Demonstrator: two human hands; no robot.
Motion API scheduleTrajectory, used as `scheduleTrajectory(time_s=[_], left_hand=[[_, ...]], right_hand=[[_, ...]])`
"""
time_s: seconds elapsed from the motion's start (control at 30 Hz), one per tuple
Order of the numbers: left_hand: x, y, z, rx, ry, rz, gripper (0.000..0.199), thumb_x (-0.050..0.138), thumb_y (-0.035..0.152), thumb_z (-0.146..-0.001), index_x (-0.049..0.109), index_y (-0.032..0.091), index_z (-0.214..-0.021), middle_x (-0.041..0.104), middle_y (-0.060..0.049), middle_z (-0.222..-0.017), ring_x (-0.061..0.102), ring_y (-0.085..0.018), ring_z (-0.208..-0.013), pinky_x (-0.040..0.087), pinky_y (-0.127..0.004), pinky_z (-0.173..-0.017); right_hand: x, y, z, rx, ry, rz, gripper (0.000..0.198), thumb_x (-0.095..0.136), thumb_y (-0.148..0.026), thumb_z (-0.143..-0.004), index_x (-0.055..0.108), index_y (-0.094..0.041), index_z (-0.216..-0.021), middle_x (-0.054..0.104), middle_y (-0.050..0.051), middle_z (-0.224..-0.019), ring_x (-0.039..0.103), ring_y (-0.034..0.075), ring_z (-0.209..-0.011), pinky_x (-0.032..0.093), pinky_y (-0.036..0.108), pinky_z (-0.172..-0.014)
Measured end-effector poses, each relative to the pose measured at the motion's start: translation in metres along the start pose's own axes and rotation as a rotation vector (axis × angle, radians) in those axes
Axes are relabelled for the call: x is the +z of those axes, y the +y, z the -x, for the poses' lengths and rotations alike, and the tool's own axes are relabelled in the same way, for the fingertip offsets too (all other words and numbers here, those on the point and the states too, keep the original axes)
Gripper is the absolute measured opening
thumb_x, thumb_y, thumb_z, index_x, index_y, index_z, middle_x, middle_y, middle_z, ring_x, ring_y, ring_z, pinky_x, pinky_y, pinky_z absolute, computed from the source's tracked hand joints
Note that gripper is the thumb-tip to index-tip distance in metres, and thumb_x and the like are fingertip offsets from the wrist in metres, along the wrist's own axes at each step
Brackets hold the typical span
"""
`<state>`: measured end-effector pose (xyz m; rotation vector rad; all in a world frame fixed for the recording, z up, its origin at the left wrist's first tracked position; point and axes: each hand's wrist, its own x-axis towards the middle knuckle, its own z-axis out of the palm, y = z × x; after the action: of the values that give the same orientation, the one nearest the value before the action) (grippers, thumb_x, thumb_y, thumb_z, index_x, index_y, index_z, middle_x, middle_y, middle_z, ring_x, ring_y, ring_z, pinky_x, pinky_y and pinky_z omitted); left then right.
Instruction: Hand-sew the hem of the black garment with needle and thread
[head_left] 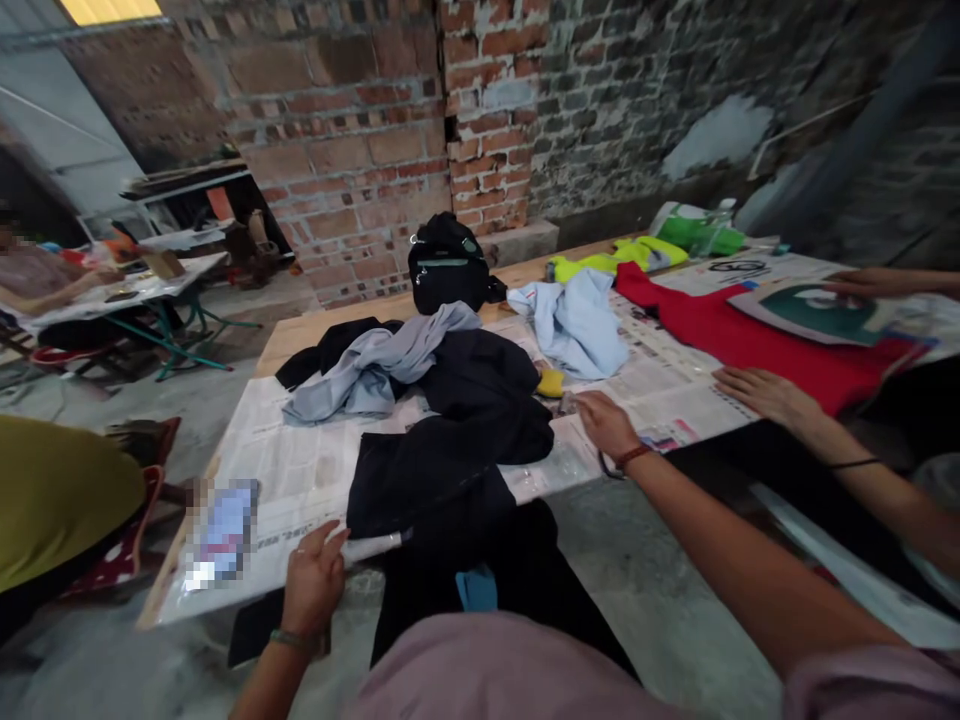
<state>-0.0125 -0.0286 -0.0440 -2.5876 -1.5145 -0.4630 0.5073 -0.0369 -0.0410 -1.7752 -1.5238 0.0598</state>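
A rough brick wall (345, 150) rises beyond the grey floor (202, 402).

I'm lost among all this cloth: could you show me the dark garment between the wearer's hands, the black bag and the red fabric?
Dark garment (442, 465), head view: on its near, folded part.
Black bag (448, 282), head view: on its front.
Red fabric (739, 343), head view: on its middle stretch.

A dark navy, nearly black cloth garment (450, 460) lies unevenly bunched on the newspaper-covered desk (300, 465); its far part is heaped in soft folds, meeting a crumpled pale grey cloth (382, 360); its near part spreads flatter, with a squarish left corner, reaching the desk's near edge.
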Motion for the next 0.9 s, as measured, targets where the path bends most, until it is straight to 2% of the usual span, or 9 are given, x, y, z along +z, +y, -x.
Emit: scheduleTrajectory(time_s=[0.1, 0.2, 0.27, 0.33, 0.43, 0.53, 0.6, 0.77, 0.9], left_hand=[[-0.009, 0.031, -0.019, -0.008, 0.111, 0.168, 0.029, 0.038, 0.019, -0.079, 0.058, 0.019, -0.1, 0.054, -0.009, -0.109, 0.049, -0.021, -0.102, 0.041, -0.039, -0.091], [-0.004, 0.08, -0.049, 0.054, 0.139, 0.331, 0.028, 0.038, 0.023, -0.082, 0.057, 0.018, -0.102, 0.055, -0.009, -0.106, 0.05, -0.019, -0.102, 0.041, -0.036, -0.092], [0.007, 0.115, -0.07, 0.107, 0.11, 0.396, 0.028, 0.04, 0.026, -0.082, 0.057, 0.019, -0.104, 0.056, -0.009, -0.105, 0.051, -0.019, -0.101, 0.042, -0.035, -0.091], [0.023, 0.146, -0.088, 0.163, 0.075, 0.408, 0.029, 0.043, 0.028, -0.081, 0.056, 0.019, -0.105, 0.056, -0.009, -0.104, 0.051, -0.02, -0.1, 0.042, -0.036, -0.09], [0.048, 0.175, -0.107, 0.206, 0.018, 0.333, 0.034, 0.05, 0.031, -0.077, 0.055, 0.016, -0.107, 0.056, -0.011, -0.103, 0.051, -0.024, -0.098, 0.043, -0.038, -0.086], [0.068, 0.18, -0.116, 0.19, -0.032, 0.27, 0.029, 0.048, 0.026, -0.077, 0.057, 0.015, -0.103, 0.058, -0.011, -0.099, 0.053, -0.024, -0.093, 0.045, -0.038, -0.082], [0.078, 0.174, -0.118, 0.174, -0.048, 0.316, 0.024, 0.043, 0.024, -0.08, 0.06, 0.016, -0.095, 0.061, -0.009, -0.092, 0.055, -0.021, -0.089, 0.045, -0.036, -0.082], [0.089, 0.154, -0.119, 0.042, -0.066, 0.597, 0.025, 0.042, 0.032, -0.08, 0.064, 0.02, -0.084, 0.065, -0.004, -0.084, 0.059, -0.018, -0.083, 0.047, -0.032, -0.08], [0.091, 0.148, -0.119, -0.061, -0.078, 0.767, 0.024, 0.046, 0.036, -0.076, 0.065, 0.022, -0.082, 0.066, -0.003, -0.084, 0.061, -0.018, -0.082, 0.049, -0.031, -0.077]], right_hand=[[-0.032, 0.031, 0.012, 0.35, 0.163, -0.08, 0.021, 0.044, -0.016, -0.075, 0.06, -0.014, -0.088, 0.06, 0.012, -0.097, 0.053, 0.02, -0.093, 0.04, 0.032, -0.083], [-0.053, 0.058, 0.029, 0.561, 0.214, -0.103, 0.025, 0.04, -0.019, -0.077, 0.057, -0.01, -0.093, 0.063, 0.015, -0.088, 0.059, 0.019, -0.077, 0.045, 0.03, -0.068], [-0.058, 0.067, 0.043, 0.632, 0.217, -0.094, 0.025, 0.039, -0.019, -0.076, 0.057, -0.01, -0.092, 0.064, 0.012, -0.077, 0.059, 0.018, -0.066, 0.045, 0.028, -0.059], [-0.057, 0.068, 0.054, 0.649, 0.205, -0.055, 0.021, 0.044, -0.019, -0.073, 0.059, -0.013, -0.085, 0.063, 0.007, -0.071, 0.058, 0.017, -0.065, 0.045, 0.027, -0.06], [-0.049, 0.056, 0.064, 0.505, 0.071, 0.08, 0.019, 0.043, -0.019, -0.073, 0.06, -0.018, -0.082, 0.063, 0.003, -0.082, 0.056, 0.016, -0.08, 0.043, 0.028, -0.073], [-0.039, 0.039, 0.065, 0.341, -0.011, 0.267, 0.024, 0.044, -0.014, -0.072, 0.059, -0.018, -0.091, 0.06, 0.006, -0.093, 0.051, 0.018, -0.092, 0.037, 0.029, -0.084], [-0.033, 0.032, 0.063, 0.323, -0.053, 0.394, 0.029, 0.048, -0.015, -0.072, 0.057, -0.016, -0.099, 0.057, 0.009, -0.097, 0.049, 0.019, -0.094, 0.034, 0.029, -0.086], [-0.024, 0.031, 0.06, 0.485, -0.198, 0.512, 0.046, 0.056, -0.032, -0.071, 0.048, -0.015, -0.112, 0.054, 0.012, -0.102, 0.049, 0.022, -0.094, 0.035, 0.031, -0.08], [-0.02, 0.035, 0.057, 0.525, -0.263, 0.483, 0.044, 0.059, -0.033, -0.072, 0.049, -0.016, -0.111, 0.055, 0.012, -0.101, 0.053, 0.022, -0.091, 0.039, 0.031, -0.076]])
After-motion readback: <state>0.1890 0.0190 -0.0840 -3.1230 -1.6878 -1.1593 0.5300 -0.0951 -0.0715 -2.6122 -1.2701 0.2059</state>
